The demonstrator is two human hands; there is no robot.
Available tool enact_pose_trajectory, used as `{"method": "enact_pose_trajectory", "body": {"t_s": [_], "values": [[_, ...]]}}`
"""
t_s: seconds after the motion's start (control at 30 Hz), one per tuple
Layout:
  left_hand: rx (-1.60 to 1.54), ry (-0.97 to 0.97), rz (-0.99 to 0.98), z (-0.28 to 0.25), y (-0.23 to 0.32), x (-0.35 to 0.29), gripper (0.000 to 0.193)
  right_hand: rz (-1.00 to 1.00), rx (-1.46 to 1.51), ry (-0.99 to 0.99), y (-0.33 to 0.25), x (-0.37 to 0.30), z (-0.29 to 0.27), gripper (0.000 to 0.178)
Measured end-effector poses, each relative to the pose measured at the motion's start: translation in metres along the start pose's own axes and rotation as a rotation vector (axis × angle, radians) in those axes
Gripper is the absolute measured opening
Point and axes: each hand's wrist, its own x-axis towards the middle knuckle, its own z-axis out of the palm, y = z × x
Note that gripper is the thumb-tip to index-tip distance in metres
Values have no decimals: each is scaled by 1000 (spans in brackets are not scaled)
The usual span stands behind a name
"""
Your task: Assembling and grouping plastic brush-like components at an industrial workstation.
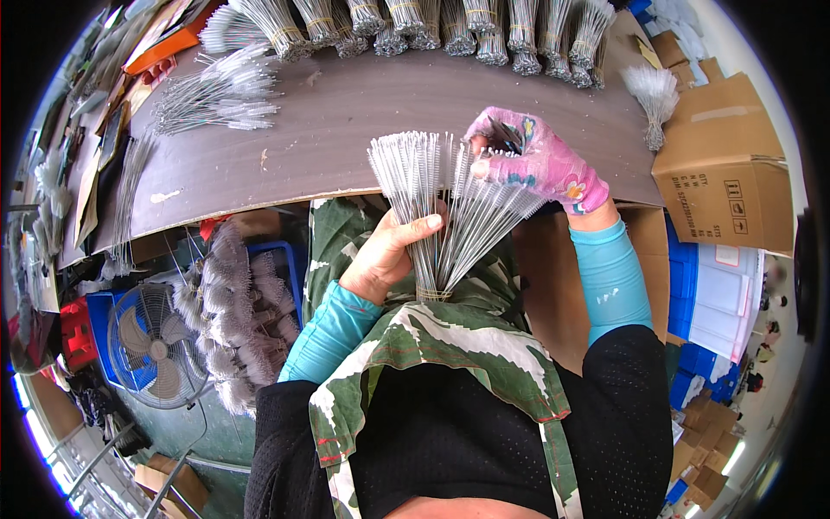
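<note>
My bare left hand [386, 253] is closed around a bundle of thin wire brushes [406, 177] with white bristle tips. The bundle stands upright over my lap against the table's near edge, tied near its lower end. Its upper ends fan out in two parts, one upright and one leaning right. My right hand [540, 160], in a pink flowered glove with bare fingertips, is curled at the tips of the leaning part. A dark metal tool [506, 136] shows inside its fingers; its kind is unclear. Whether the fingertips also pinch a brush is hidden.
Several tied brush bundles [406, 22] line the table's [346, 121] far edge. A loose pile of brushes [220, 91] lies at the left, one bundle [653, 99] at the right beside a cardboard box [726, 164]. A fan [157, 348] and hanging brushes [233, 320] are below left.
</note>
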Motion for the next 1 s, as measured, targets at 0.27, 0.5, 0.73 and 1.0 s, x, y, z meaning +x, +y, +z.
{"method": "enact_pose_trajectory", "body": {"t_s": [0.27,0.5,0.73,1.0], "values": [[15,29,-5,-5,-3,2,34,-25,48,14,-1,-7,2,26],[63,53,-26,0,-2,3,33,-38,15,-24,1,0,-1,29],[8,32,-76,3,-3,14,33,-315,-310,97,14,11,-2,24],[35,29,-98,16,-4,18,35,-98,-146,-20,6,13,-18,14]]}}
